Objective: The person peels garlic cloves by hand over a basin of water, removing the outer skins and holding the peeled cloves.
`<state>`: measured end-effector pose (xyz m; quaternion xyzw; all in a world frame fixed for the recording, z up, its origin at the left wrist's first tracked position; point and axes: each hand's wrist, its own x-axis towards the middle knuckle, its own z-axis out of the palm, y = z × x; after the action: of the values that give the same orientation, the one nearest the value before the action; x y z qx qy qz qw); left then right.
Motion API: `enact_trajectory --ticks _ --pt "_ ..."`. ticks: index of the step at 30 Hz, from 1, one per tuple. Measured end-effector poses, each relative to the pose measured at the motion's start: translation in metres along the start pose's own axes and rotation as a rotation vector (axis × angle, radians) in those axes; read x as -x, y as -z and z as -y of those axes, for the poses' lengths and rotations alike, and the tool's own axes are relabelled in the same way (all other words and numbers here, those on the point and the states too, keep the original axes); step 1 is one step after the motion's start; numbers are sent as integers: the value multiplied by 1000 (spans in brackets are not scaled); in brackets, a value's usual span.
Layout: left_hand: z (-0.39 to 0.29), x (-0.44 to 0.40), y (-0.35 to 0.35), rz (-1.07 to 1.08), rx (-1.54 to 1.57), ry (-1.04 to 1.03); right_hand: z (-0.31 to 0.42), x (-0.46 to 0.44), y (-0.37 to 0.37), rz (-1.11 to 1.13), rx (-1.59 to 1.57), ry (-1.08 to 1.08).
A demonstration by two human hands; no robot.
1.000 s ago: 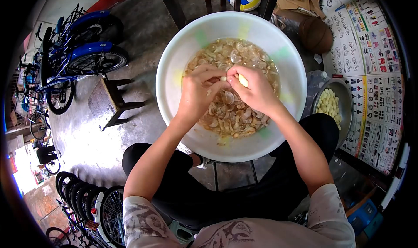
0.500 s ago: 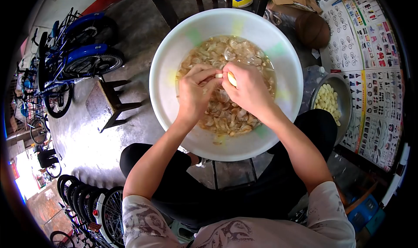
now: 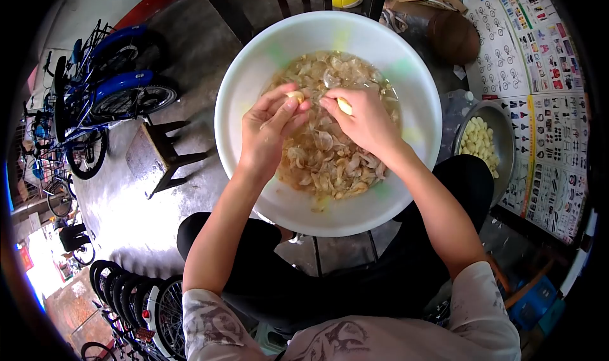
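Over white basin [image 3: 342, 219] of wet skins [image 3: 361, 169]: your left hand [image 3: 265, 128] pinches a pale clove [image 3: 295, 96]; your right hand [image 3: 366, 119] closes around a yellow handle [image 3: 344, 105].

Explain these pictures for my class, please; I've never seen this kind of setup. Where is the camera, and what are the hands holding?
There is no machine here, just a person's two bare hands. One camera, worn on the head, takes every picture, looking forward and down, so the person's own arms and legs show.

In front is a wide white basin of cloudy water and thin brownish peelings. Above it, the left hand pinches a small pale piece. The right hand grips something yellow, perhaps a handle; the fingers hide the rest.

On the person's right is a metal bowl of pale pieces. On the left are a stool and bicycles.
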<state>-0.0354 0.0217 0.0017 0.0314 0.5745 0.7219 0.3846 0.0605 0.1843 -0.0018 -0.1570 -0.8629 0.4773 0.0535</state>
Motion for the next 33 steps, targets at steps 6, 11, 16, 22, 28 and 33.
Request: enact_trajectory --ticks 6,11,16,22,28,33 --pt "7 1 3 23 -66 6 2 4 -10 -128 -50 226" --pt "5 3 4 90 -223 -48 4 4 -11 -144 -75 290" --pt "1 5 3 110 -366 -164 3 6 -6 -78 -69 319" --pt "-6 5 3 92 -455 -175 3 10 10 383 -1007 -408" --pt "-13 4 8 39 -405 -204 3 17 7 370 -1587 -581" --pt "-14 5 9 19 -378 -203 5 24 4 296 -1451 -550"
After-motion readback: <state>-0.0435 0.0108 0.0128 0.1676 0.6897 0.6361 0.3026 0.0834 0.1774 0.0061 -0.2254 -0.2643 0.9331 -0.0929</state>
